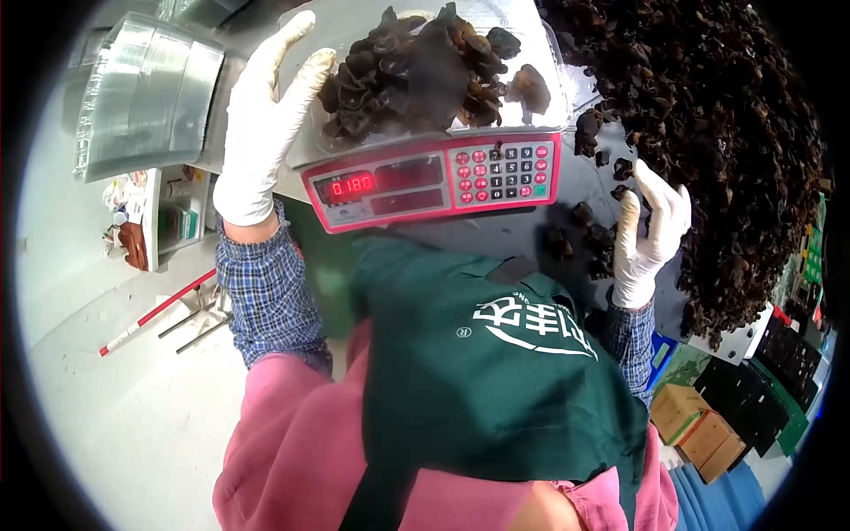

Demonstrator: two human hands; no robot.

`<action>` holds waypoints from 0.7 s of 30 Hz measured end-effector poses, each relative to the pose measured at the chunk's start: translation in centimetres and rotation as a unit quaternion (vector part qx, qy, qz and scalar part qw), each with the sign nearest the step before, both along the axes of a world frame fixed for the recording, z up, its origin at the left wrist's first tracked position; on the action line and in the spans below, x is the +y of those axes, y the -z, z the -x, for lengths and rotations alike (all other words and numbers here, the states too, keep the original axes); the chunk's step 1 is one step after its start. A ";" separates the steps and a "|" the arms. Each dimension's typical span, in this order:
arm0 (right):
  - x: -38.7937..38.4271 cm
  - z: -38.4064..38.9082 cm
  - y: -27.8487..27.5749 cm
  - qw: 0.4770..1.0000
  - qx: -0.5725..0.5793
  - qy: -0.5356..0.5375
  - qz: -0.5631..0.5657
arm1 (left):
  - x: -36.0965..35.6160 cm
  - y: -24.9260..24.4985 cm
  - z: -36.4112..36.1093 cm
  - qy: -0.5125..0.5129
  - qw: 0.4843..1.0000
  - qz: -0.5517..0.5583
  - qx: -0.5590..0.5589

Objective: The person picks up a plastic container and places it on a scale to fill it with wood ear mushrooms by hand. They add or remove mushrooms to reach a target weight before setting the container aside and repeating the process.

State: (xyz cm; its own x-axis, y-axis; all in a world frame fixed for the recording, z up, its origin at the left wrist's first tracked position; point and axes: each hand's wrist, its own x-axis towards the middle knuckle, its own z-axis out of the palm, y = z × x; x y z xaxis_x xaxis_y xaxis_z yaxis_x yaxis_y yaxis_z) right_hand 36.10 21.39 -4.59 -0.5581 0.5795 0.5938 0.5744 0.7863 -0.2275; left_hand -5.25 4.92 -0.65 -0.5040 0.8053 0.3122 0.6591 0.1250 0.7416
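Dark wood ear mushrooms lie in a clear plastic tray on a red and white scale, whose red display reads 0.180. My left hand, in a white glove, is beside the tray's left edge with its fingers apart and nothing in them. In a white glove too, my right hand is right of the scale, at the near edge of a large mushroom pile. Its fingers are curled and spread; a small dark piece is near the fingertips.
A stack of clear plastic trays stands at the upper left. Loose mushroom pieces lie between the scale and my right hand. Cardboard boxes are at the lower right, and a red and white pole is at the left.
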 end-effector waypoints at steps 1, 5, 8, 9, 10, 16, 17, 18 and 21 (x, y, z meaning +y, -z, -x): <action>-0.2 1.8 -1.1 0.999 0.009 -0.039 -0.007 | 0.0 0.0 -0.1 -0.002 1.000 -0.011 -0.010; -2.1 9.6 -3.1 0.984 0.013 -0.167 -0.054 | -0.1 -0.2 -0.7 -0.019 0.999 -0.027 -0.016; -3.5 14.4 -3.4 0.978 0.004 -0.207 -0.030 | -0.4 -0.7 -1.4 -0.030 0.999 -0.011 0.004; -3.5 15.6 -3.3 0.981 -0.011 -0.193 -0.034 | -0.5 -0.8 -1.6 -0.026 1.000 -0.011 -0.002; -3.0 16.5 -2.8 0.980 -0.039 -0.194 -0.005 | -0.6 -0.8 -1.7 -0.023 1.000 -0.012 -0.010; -0.5 13.6 -6.1 0.962 0.162 -0.188 0.116 | -1.1 -0.5 -1.9 -0.040 0.999 -0.033 -0.007; -0.3 12.2 -6.4 0.944 0.210 -0.165 0.193 | -1.1 -0.4 -1.7 -0.043 0.998 -0.035 -0.009; -0.2 10.5 -6.6 0.918 0.256 -0.139 0.268 | -1.1 -0.3 -1.7 -0.046 0.998 -0.037 -0.012; -0.1 4.1 -7.0 0.929 0.221 -0.070 0.289 | -0.6 -0.1 -1.4 -0.042 0.998 -0.041 -0.012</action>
State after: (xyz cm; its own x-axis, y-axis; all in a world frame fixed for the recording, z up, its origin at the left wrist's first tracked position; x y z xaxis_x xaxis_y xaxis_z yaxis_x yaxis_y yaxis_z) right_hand 31.95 21.34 2.39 -0.4272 0.8133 0.3950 0.2255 0.5189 -0.8246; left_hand -3.86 4.31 -0.53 -0.5773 0.7318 0.3622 0.6307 0.1178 0.7671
